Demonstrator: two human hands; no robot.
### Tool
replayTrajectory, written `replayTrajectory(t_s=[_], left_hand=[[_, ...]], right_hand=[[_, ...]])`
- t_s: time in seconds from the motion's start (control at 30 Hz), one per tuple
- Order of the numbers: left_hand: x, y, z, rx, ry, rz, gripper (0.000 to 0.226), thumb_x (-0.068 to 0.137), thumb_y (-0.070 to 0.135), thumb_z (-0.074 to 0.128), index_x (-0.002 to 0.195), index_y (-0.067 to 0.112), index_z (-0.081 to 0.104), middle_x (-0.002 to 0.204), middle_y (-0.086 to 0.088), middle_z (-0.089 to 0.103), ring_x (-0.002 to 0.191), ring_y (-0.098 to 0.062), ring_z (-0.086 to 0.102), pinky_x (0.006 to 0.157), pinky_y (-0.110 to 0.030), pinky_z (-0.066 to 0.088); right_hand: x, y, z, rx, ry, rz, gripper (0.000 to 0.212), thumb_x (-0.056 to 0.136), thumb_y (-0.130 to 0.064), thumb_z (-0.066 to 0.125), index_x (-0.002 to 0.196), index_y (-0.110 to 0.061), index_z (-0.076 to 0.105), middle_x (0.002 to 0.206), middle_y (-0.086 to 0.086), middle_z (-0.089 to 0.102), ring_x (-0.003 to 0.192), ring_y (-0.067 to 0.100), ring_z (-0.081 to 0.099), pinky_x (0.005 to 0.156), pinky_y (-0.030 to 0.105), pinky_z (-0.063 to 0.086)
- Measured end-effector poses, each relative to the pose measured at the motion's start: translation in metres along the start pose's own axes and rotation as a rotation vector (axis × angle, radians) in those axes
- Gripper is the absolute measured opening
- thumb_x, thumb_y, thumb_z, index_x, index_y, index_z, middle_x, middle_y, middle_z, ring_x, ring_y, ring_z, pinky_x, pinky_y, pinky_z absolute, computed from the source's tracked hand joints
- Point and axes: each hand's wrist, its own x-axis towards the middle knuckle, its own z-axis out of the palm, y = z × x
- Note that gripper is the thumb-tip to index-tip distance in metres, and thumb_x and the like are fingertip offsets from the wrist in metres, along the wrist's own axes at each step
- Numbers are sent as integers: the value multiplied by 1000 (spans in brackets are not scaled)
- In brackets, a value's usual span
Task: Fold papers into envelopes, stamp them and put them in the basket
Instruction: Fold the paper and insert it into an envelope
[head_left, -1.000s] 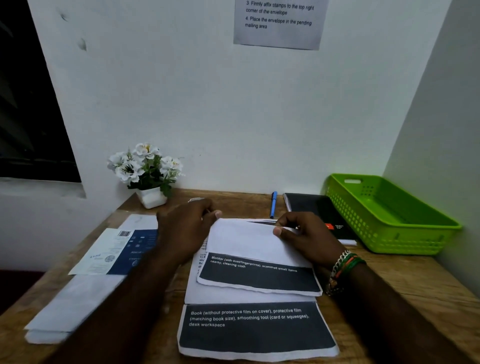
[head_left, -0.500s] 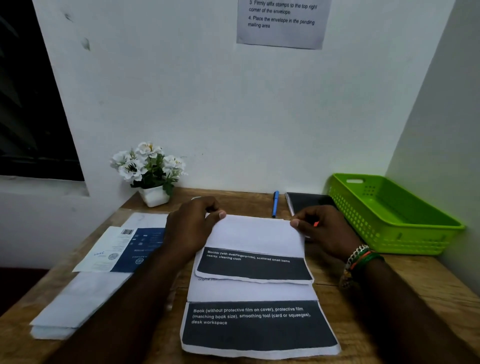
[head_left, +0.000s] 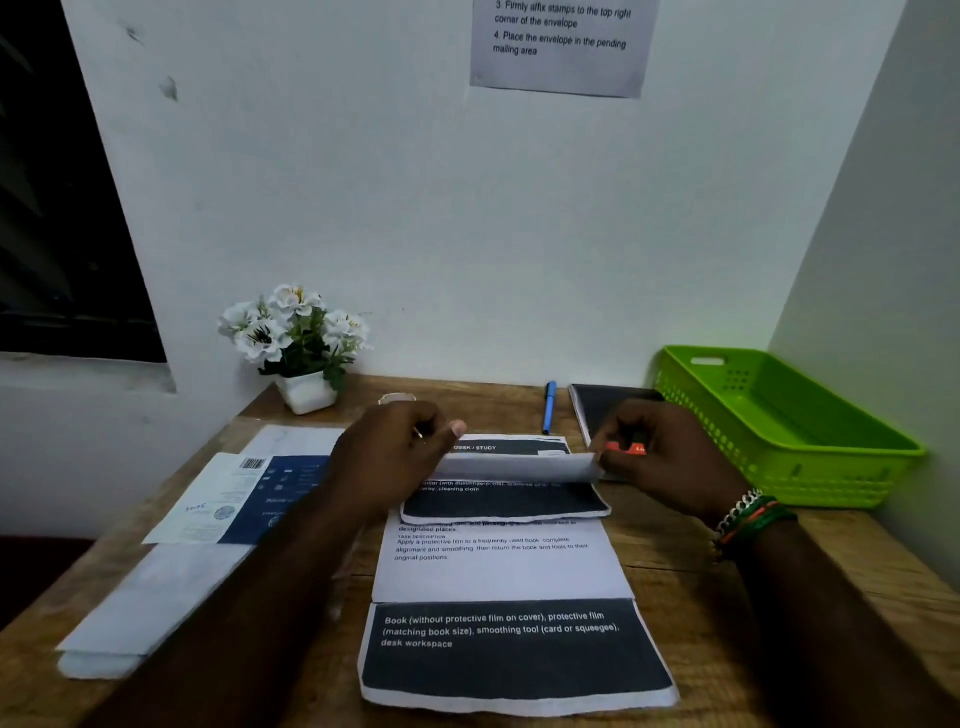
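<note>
A folded printed paper (head_left: 506, 499) with a dark band lies mid-desk on top of a larger printed sheet (head_left: 501, 569). Its white upper flap (head_left: 519, 466) is lifted off the desk. My left hand (head_left: 389, 457) pinches the flap's left end and my right hand (head_left: 662, 457) pinches its right end. White envelopes (head_left: 150, 603) lie stacked at the near left, with a blue-and-white sheet (head_left: 244, 499) beyond them. The green basket (head_left: 841, 467) stands at the right and shows nothing inside.
A white flower pot (head_left: 306, 392) sits at the back left against the wall. A blue pen (head_left: 548, 408) and a black notebook (head_left: 605, 405) lie at the back between the papers and the basket. An instruction sheet (head_left: 561, 47) hangs on the wall.
Both hands have lifted the white flap up and toward me, uncovering a dark printed strip behind it. The right hand moved rightward to the flap's end.
</note>
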Motion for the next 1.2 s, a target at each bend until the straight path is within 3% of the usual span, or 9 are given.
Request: replayTrajectory(t_s=[0.1,0.17,0.27,0.37,0.53,0.63,0.83,1.0,1.2], left_hand=[[-4,3,3,89,-152,8,21,90,55,68,84,35,70,80,19,70,81,1,64,73,-30,54],[-6,3,6,135,-207,22,14,90,51,71,89,37,71,86,21,69,85,2,62,72,-28,51],[-8,-1,11,148,-197,71,12,88,48,73,94,39,71,95,22,65,92,2,58,83,-32,54],[-9,0,18,134,-170,139,22,89,49,72,108,39,69,107,22,59,101,3,54,91,-32,50],[-6,10,33,228,-216,216,45,91,58,64,130,35,63,126,13,53,119,-11,50,100,-38,47],[-6,10,36,254,-267,207,50,93,59,62,136,33,63,128,11,53,122,-12,50,102,-36,44],[-4,10,34,217,-267,104,51,87,63,67,129,35,66,122,13,53,117,-10,53,100,-35,47],[-3,7,25,219,-267,38,46,86,62,70,123,34,71,118,12,55,113,-9,55,99,-37,49],[-7,28,28,434,-138,46,38,93,54,65,115,24,71,121,1,60,113,-20,59,95,-38,52]], right_hand=[[-2,-3,3,-51,-112,-11,7,68,-16,75,68,-22,73,70,-5,71,66,11,66,63,27,53],[-2,-5,5,-91,-201,12,11,67,-27,66,68,-19,74,69,-3,72,65,11,66,64,30,55],[-3,-6,10,-181,-342,28,2,70,-23,74,70,-25,74,67,-11,70,63,2,63,62,17,47],[-3,-9,17,-181,-250,56,12,73,-28,83,83,-28,76,69,-14,64,66,3,60,64,20,47],[-5,-21,50,-154,-319,-60,39,89,-48,70,125,-32,69,135,-14,64,122,4,58,106,27,45],[-3,-27,63,-231,-407,-72,47,98,-46,57,142,-28,57,150,-10,54,136,8,50,116,29,38],[-1,-24,50,-215,-336,78,30,99,-39,60,122,-23,72,126,-7,72,117,11,65,103,30,49],[-3,-14,32,-242,-288,146,23,94,-32,69,114,-22,76,109,-6,76,90,2,64,70,3,39],[1,-15,37,-305,-283,163,28,86,-33,73,113,-26,76,112,-8,76,108,11,68,92,22,49]])
